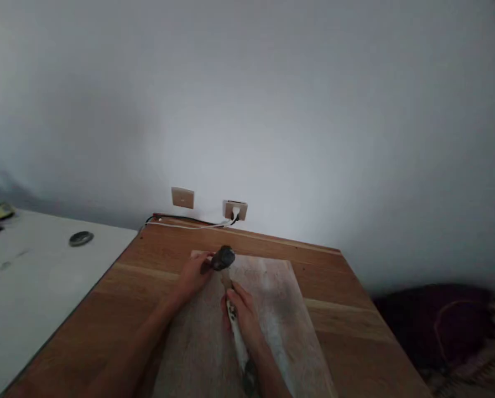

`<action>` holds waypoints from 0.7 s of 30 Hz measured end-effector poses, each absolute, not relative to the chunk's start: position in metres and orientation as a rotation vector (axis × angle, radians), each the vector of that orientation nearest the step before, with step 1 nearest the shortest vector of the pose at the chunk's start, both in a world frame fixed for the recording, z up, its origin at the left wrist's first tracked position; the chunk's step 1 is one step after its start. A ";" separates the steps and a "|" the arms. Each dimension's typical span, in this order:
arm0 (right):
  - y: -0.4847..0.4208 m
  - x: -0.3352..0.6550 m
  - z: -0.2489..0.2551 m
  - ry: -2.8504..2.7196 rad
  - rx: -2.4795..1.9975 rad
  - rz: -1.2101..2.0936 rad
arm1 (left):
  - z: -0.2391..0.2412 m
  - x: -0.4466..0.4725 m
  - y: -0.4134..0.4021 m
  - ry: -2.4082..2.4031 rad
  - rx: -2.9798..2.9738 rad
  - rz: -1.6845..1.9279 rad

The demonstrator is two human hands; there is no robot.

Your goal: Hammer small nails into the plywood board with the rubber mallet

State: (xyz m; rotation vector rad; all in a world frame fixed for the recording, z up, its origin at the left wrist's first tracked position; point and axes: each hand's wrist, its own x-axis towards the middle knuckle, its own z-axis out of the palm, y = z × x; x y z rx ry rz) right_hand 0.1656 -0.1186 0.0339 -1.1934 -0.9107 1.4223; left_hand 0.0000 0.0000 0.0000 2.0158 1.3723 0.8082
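Observation:
A hammer [239, 338] with a dark, cylindrical head and a pale, patchy handle is held at a slant over a worn, whitish wooden board [280, 320]. My right hand [242, 310] is closed around the upper part of its handle. At the left end of the head, the fingers of my left hand [194, 275] are pinched against it; some fingertips are hidden. The handle's dark lower end is partly behind my right forearm.
The board lies on a brown wooden table [338, 326] against the wall. Cables [185, 225] run along its back edge to a wall socket [235, 210]. On a white surface [43, 293] at left sits a dark ring [81, 238]. Dark purple fabric [442, 326] is at right.

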 end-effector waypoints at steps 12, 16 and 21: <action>-0.118 0.155 0.023 -0.879 -1.124 1.512 | -0.005 -0.010 0.002 1.331 1.987 0.931; -0.121 0.154 0.023 -0.919 -1.155 1.480 | -0.009 -0.010 0.004 1.325 1.992 0.939; -0.125 0.154 0.023 -0.968 -1.151 1.475 | -0.003 -0.009 0.000 1.324 2.011 0.949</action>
